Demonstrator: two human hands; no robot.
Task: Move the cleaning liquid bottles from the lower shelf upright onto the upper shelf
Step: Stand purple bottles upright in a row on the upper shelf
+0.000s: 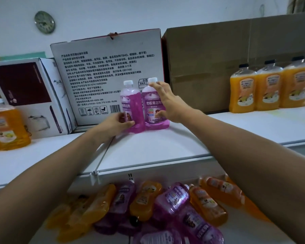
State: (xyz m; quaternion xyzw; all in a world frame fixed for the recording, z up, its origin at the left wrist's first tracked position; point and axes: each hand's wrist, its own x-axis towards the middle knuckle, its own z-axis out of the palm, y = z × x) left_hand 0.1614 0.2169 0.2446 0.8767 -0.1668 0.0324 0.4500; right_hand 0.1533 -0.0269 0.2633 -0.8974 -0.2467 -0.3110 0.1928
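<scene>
Two purple bottles (pixel 142 106) upright, side by side, on the upper shelf (pixel 165 148) against the white box (pixel 106 74). Left hand (pixel 119 123) curled round the base of the left one; right hand (pixel 165 101) spread open, fingers touching the right one's side and cap. Next bottles (pixel 171 199) straight below, lying flat and jumbled on the lower shelf, roughly equally near either hand. Free room rightward, up to the orange bottles (pixel 269 87).
</scene>
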